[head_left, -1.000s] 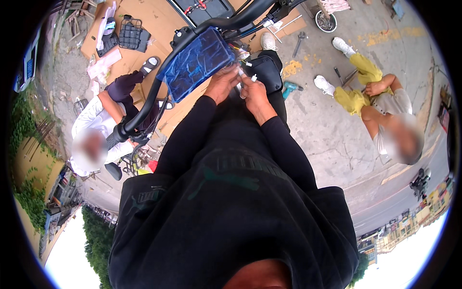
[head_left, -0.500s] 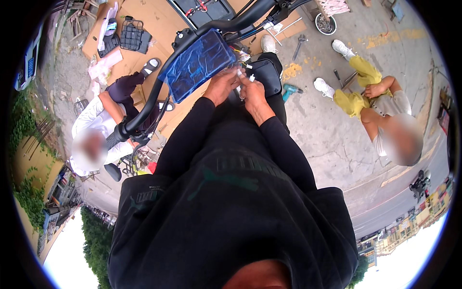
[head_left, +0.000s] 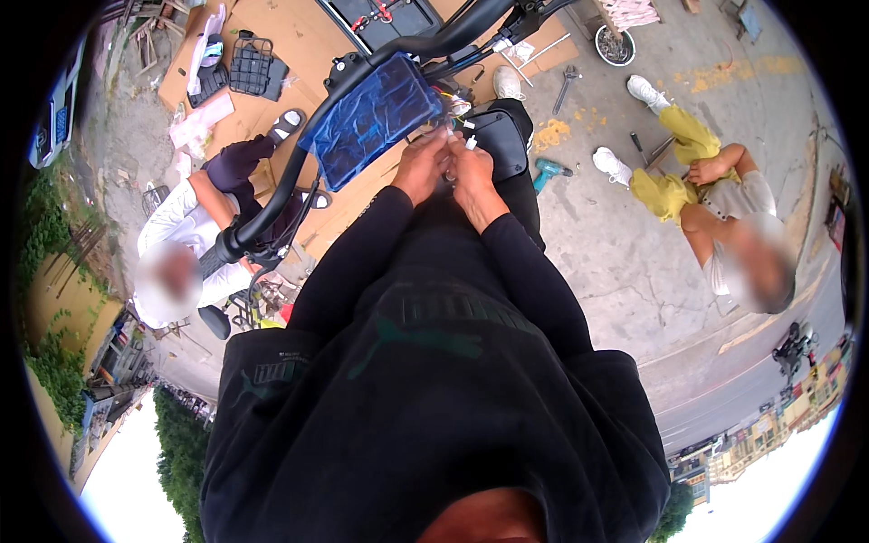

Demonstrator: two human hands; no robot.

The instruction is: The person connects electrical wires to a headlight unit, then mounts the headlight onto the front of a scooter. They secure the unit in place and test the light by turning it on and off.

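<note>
My left hand [head_left: 420, 170] and my right hand [head_left: 474, 174] meet in front of my waist, fingertips pinched together around a small white wire connector [head_left: 450, 132]. Most of that connector is hidden by my fingers. A second white connector [head_left: 471, 143] sticks up just beside my right fingers. Thin coloured wires [head_left: 459, 102] lead away beyond my fingertips. To the left of the hands is a flat panel in crinkled blue film [head_left: 373, 122], under the black handlebar [head_left: 288, 176]. A black box-like part [head_left: 501, 145] lies to the right of my right hand.
A person in white [head_left: 186, 217] sits at the left; another in yellow trousers [head_left: 724, 204] sits at the right. On the ground are a teal power drill [head_left: 549, 172], a wrench [head_left: 566, 88] and a bowl of small metal parts [head_left: 615, 47]. Cardboard [head_left: 348, 210] lies under the handlebar.
My fingertips have drawn closer together, and less of the white connector shows between them. My right hand has shifted slightly left. The people beside me keep their places.
</note>
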